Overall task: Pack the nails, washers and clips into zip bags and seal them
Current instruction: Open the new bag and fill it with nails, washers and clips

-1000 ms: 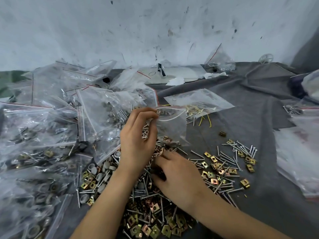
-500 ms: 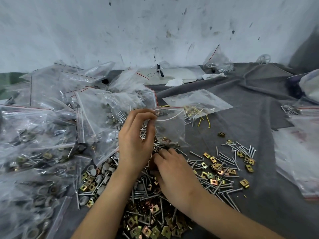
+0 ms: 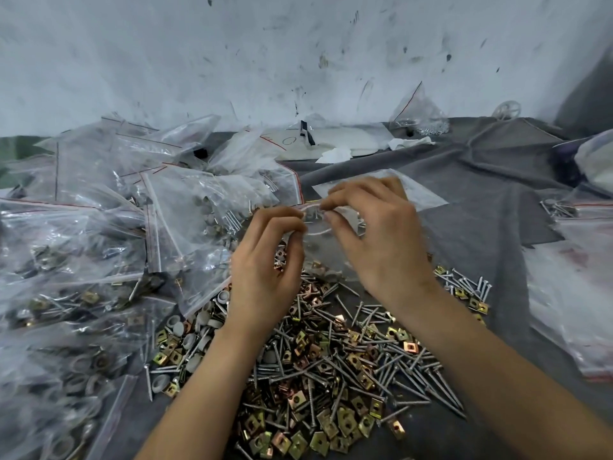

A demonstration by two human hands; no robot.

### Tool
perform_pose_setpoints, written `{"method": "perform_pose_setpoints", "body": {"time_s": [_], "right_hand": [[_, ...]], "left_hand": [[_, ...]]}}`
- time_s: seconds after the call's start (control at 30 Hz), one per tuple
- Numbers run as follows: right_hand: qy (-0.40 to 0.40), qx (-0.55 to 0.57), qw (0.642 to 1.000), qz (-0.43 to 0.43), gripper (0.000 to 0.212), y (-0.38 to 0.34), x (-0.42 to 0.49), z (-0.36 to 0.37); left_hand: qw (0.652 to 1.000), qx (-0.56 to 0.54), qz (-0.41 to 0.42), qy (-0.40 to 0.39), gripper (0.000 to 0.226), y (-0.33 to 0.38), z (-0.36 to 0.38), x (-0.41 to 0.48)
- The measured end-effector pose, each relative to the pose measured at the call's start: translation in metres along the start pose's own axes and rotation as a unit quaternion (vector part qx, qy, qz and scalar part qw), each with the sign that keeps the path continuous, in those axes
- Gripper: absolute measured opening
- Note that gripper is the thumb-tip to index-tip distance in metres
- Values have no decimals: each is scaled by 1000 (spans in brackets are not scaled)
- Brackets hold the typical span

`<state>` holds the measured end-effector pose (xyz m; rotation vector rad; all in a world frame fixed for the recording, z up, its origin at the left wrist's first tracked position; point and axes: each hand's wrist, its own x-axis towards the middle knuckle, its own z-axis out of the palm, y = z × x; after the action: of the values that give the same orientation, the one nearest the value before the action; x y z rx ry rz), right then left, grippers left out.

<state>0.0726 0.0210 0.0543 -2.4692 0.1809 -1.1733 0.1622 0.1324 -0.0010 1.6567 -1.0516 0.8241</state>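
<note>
Two hands on one clear zip bag (image 3: pixel 316 249); left hand (image 3: pixel 265 267) and right hand (image 3: pixel 381 247) both pinching its top edge, right above the loose nails (image 3: pixel 411 373) and clips (image 3: pixel 298 443).

A creased dark grey fabric cloth (image 3: pixel 481 200) is spread over the work surface, which is backed by a white painted wall (image 3: pixel 298 54) marked with dark scuffs. A flat white sheet (image 3: pixel 348 141) is laid at the wall's foot, and a scrap of crumpled white paper (image 3: pixel 333 155) is set against it. A white spoked plastic wheel (image 3: pixel 506 109) is seen at the far right.
</note>
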Motion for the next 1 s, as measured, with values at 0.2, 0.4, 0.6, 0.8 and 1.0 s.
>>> {"method": "perform_pose_setpoints", "body": {"time_s": [0.2, 0.4, 0.6, 0.8, 1.0], "right_hand": [[-2, 54, 997, -59, 10, -11, -45, 19], [-171, 120, 978, 27, 4, -13, -61, 40], [-300, 28, 953, -22, 20, -15, -69, 62], [-309, -47, 949, -35, 27, -20, -66, 58], [-323, -55, 943, -62, 32, -22, -65, 56]], "left_hand": [[1000, -9, -12, 1, 13, -2, -2, 2], [999, 29, -28, 23, 11, -11, -4, 4], [999, 33, -19, 24, 8, -14, -4, 4], [999, 24, -24, 24, 10, -15, -5, 3], [999, 18, -29, 26, 9, -18, -6, 4]]}}
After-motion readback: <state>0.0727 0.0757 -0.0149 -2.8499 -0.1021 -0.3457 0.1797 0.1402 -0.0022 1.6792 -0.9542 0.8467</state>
